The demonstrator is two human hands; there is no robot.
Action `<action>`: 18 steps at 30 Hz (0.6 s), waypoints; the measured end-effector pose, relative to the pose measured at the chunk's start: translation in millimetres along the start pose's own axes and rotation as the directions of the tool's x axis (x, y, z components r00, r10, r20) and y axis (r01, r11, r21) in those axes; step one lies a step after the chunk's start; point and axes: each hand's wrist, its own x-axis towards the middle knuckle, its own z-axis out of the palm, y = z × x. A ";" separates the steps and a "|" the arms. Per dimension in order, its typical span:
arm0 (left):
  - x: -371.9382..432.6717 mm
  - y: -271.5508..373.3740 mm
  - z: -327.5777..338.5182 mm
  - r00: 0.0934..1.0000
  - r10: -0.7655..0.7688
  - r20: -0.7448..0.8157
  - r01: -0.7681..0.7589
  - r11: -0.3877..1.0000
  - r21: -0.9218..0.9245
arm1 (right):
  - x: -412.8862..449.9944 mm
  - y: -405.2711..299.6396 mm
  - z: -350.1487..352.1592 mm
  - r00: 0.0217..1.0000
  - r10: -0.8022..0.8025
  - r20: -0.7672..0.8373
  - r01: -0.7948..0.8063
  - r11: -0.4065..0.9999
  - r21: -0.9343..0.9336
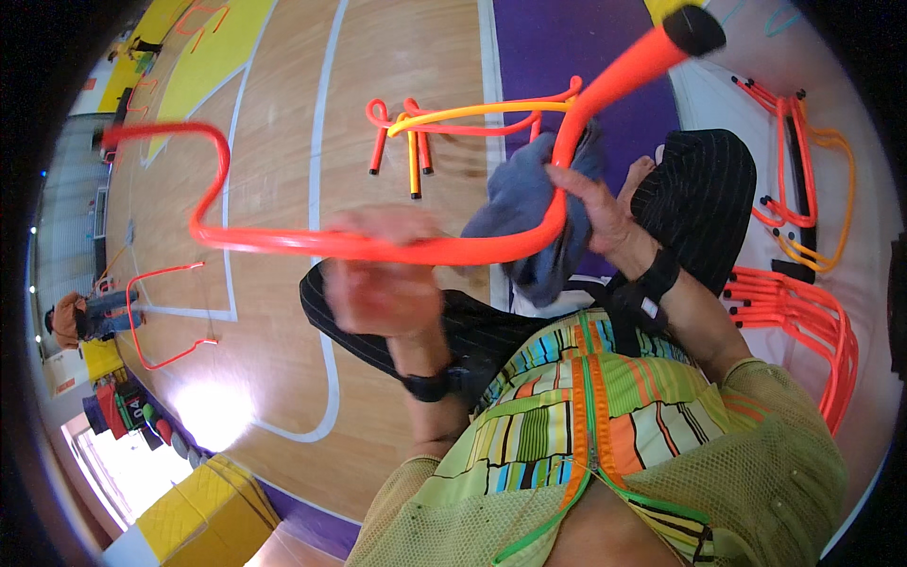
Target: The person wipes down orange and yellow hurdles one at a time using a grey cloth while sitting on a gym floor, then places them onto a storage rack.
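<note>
An orange-red tubular training hurdle [305, 242] with bent legs and black end caps is held up in front of me, crossing over my lap. My left hand [382, 283], blurred, grips its crossbar near the middle. At the right-hand bend, my right hand [599, 209] clasps a grey-blue cloth [514, 188] against the tube. The cloth bunches around and behind the bend, so part of it is hidden by the tube. My knees in black pinstriped trousers [698, 198] are bent on either side.
Orange and yellow hurdles [482, 113] stand on the wooden floor ahead. To my right lie a stack of orange hurdles [801, 305] and more hurdles [801, 163]. Another hurdle [134, 319] is at left, near a bending person [85, 315]. A yellow padded block [202, 507] sits lower left.
</note>
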 end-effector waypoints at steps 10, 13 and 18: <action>22.5 77.2 -52.8 0.991 -0.110 0.073 0.132 0.797 -0.590 | 27.2 -36.9 -80.5 0.930 -0.083 -0.358 -0.059 0.928 -0.367; 21.9 54.2 -31.9 0.992 -0.066 0.103 0.114 0.814 -0.569 | 26.5 -24.4 -85.3 0.824 -0.001 -0.567 -0.150 0.964 -0.220; 8.4 9.4 -6.5 0.965 -0.018 0.262 0.080 0.970 -0.228 | 25.5 26.3 -60.4 0.833 0.212 -0.511 -0.142 0.975 0.173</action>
